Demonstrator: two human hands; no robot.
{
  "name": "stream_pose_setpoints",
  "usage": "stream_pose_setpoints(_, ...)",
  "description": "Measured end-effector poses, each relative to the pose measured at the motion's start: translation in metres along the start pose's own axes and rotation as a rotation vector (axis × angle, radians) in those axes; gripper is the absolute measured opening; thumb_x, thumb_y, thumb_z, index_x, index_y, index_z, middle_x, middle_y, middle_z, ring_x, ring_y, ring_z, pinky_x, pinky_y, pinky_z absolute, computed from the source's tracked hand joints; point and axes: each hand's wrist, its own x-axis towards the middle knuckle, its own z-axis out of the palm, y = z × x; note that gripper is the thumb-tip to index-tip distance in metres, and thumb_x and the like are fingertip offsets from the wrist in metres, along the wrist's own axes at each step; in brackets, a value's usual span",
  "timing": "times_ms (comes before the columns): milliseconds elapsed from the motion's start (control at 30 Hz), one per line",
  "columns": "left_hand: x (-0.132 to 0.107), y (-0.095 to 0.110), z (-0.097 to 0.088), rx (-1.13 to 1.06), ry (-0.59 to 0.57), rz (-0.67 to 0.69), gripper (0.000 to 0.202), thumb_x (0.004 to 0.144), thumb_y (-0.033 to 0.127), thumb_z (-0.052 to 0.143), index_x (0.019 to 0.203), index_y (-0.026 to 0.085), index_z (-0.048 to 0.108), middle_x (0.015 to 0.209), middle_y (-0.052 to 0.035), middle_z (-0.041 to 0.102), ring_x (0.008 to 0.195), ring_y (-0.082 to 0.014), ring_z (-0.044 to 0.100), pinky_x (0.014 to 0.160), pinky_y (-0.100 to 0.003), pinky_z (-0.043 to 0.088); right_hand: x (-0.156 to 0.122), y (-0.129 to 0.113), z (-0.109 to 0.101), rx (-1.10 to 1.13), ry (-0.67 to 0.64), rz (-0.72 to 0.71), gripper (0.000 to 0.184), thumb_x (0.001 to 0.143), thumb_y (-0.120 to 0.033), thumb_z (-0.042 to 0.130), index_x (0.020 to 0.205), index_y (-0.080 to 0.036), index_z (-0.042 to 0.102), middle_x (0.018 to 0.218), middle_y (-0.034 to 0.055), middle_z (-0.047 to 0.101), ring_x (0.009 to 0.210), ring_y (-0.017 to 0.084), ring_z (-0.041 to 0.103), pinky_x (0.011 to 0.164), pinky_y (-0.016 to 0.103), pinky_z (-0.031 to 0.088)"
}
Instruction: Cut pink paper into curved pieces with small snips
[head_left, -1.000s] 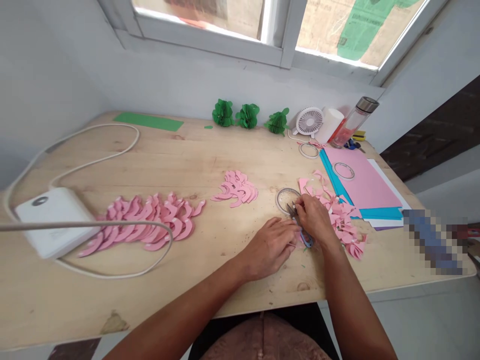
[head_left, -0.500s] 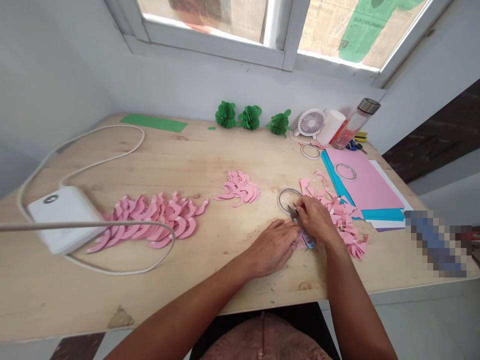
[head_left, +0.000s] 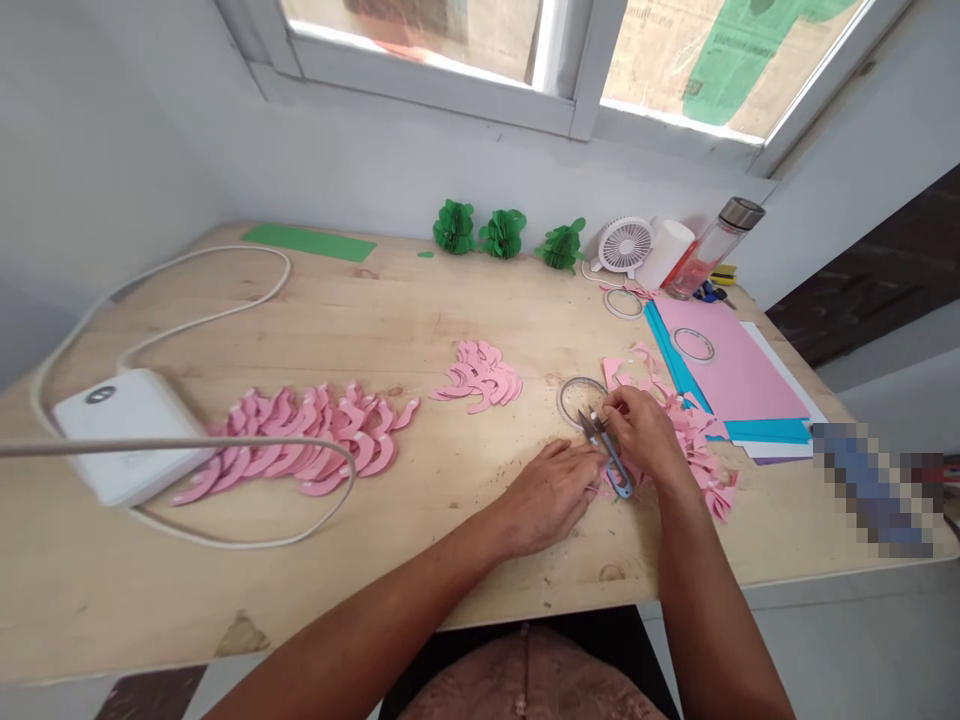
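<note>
A pair of thread snips (head_left: 616, 462) with a blue handle lies on the table between my hands, blades pointing away from me. My right hand (head_left: 646, 435) is just right of the snips, thumb and fingers pinched together near the blade tips; what they hold, if anything, is hidden. My left hand (head_left: 551, 490) rests on the table left of the snips, fingers curled together over a bit of pink paper (head_left: 592, 489) that mostly stays covered. Beyond the blades lies a roll of narrow tape (head_left: 570, 402). Pink paper scraps (head_left: 697, 440) spread beside my right hand.
Curved pink paper pieces lie in a small pile (head_left: 484, 378) and a larger pile (head_left: 315, 440). A white power bank (head_left: 135, 430) with a looping cable is left. Green paper balls (head_left: 504, 233), a fan (head_left: 625, 245), a bottle (head_left: 709, 250) and coloured sheets (head_left: 750, 370) stand or lie farther back.
My right hand has shifted slightly right, off the snips, which now show more fully with their blades apart. My left hand has barely moved.
</note>
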Motion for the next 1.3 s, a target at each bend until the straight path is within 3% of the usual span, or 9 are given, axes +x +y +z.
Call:
stream_pose_setpoints(733, 0.0009, 0.0005, 0.0018, -0.007, 0.009, -0.007, 0.015, 0.084, 0.013, 0.037, 0.088, 0.019, 0.05, 0.103, -0.0075, 0.061, 0.105, -0.0196, 0.052, 0.094, -0.038, 0.032, -0.0017, -0.0037, 0.0063, -0.12, -0.039, -0.09, 0.01, 0.079, -0.016, 0.045, 0.073, -0.019, 0.053, 0.076, 0.0049, 0.059, 0.077, 0.019, 0.05, 0.066, 0.028, 0.033)
stream_pose_setpoints(967, 0.001, 0.0015, 0.001, 0.005, 0.003, -0.003, 0.016, 0.085, 0.013, 0.035, 0.09, 0.018, 0.05, 0.11, -0.009, 0.059, 0.112, -0.0202, 0.048, 0.094, -0.038, 0.032, -0.0015, -0.003, 0.0054, -0.099, -0.062, -0.107, 0.011, 0.079, -0.015, 0.044, 0.071, -0.019, 0.05, 0.075, 0.005, 0.058, 0.075, 0.019, 0.049, 0.067, 0.029, 0.034)
stream_pose_setpoints(1300, -0.0001, 0.0033, 0.0001, 0.02, -0.005, -0.02, 0.025, 0.087, 0.015, 0.033, 0.108, 0.016, 0.046, 0.108, -0.0091, 0.061, 0.11, -0.0196, 0.05, 0.096, -0.038, 0.031, -0.0023, -0.0017, 0.0018, 0.01, -0.074, -0.182, 0.01, 0.079, -0.016, 0.045, 0.07, -0.02, 0.047, 0.074, 0.0037, 0.055, 0.075, 0.018, 0.048, 0.068, 0.029, 0.036)
